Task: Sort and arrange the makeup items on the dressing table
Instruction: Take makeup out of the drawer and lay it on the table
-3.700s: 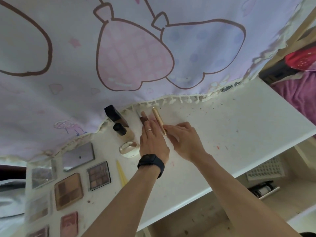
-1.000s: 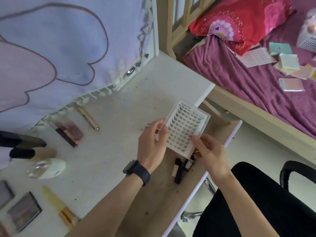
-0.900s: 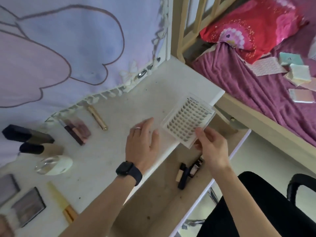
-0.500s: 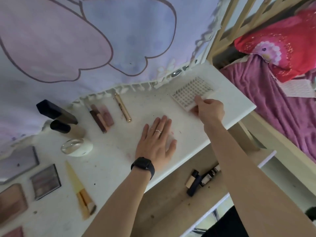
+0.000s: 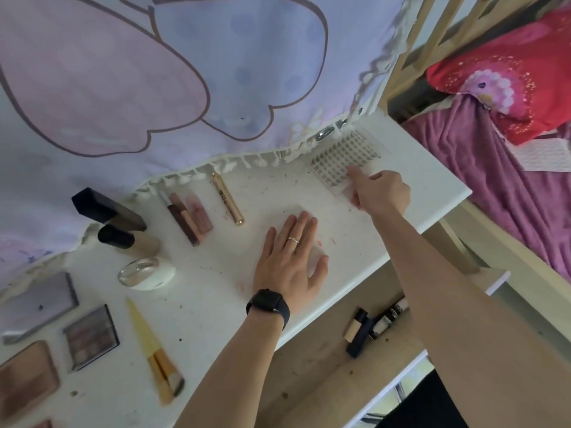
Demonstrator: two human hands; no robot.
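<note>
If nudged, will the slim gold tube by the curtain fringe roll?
Probably rolls: the gold tube looks round and lies flat on the smooth white tabletop. Likely light and stiff, being slim; its glossy finish may be slippery.

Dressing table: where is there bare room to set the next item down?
Bare top lies between the gold tube and the lash tray, and along the front edge between the yellow tube and the left hand. The end with the palettes and bottles is crowded.
</note>
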